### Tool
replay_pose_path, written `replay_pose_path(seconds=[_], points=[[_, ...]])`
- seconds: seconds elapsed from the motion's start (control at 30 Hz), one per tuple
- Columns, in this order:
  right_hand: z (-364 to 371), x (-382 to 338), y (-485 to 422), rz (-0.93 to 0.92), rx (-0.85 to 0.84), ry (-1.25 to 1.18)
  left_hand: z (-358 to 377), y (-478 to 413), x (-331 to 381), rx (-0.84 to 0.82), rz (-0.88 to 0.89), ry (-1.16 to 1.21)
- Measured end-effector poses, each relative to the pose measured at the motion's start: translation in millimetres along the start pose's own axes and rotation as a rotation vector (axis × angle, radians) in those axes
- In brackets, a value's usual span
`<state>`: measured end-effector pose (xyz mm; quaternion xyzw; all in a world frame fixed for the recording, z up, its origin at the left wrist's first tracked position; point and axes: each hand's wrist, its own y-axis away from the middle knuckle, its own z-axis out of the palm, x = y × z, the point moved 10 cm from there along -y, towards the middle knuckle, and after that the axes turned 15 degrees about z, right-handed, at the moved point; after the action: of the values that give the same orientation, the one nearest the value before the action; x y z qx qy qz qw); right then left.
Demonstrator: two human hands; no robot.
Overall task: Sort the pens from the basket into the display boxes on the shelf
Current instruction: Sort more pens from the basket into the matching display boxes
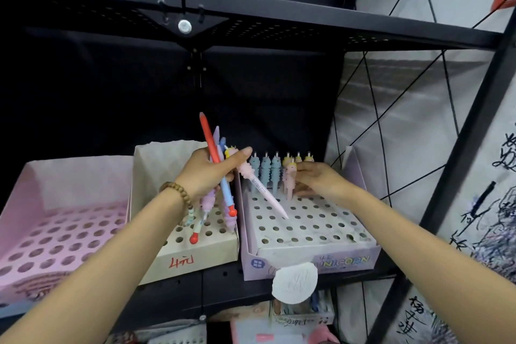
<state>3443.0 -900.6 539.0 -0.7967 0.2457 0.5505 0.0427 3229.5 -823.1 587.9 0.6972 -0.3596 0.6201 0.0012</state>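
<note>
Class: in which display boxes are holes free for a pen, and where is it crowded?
Free: the pink box at left, and the unicorn box in front of its standing pens. Crowded: that back row, where the right hand pinches a pink pen, and above the cream box, where the left hand holds a pen bundle.

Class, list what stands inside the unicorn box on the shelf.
In the unicorn box, blue pens and pink pens stand in back holes. The right hand covers whatever is behind it.

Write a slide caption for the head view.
Left hand grips a bundle of coloured pens; right hand holds a pink unicorn-topped pen in the lilac perforated cardboard display box.
</note>
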Motion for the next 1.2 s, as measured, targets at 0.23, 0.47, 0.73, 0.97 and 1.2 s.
replay_pose_path(seconds=[0.23,0.47,0.73,0.97,1.2], points=[[-5,-66,57,-0.251,0.137,0.063,11,13,2,-0.045,-0.032,0.111],[54,-75,90,-0.281,-0.235,0.000,33,23,10,-0.119,0.021,0.076],[43,-65,81,-0.257,-0.283,-0.370,37,15,18,-0.140,0.082,0.033],[-64,-50,62,-0.256,0.119,-0.490,16,5,4,-0.068,-0.018,0.225],[-81,-34,31,-0.279,0.268,-0.369,24,3,5,-0.058,-0.047,0.305]])
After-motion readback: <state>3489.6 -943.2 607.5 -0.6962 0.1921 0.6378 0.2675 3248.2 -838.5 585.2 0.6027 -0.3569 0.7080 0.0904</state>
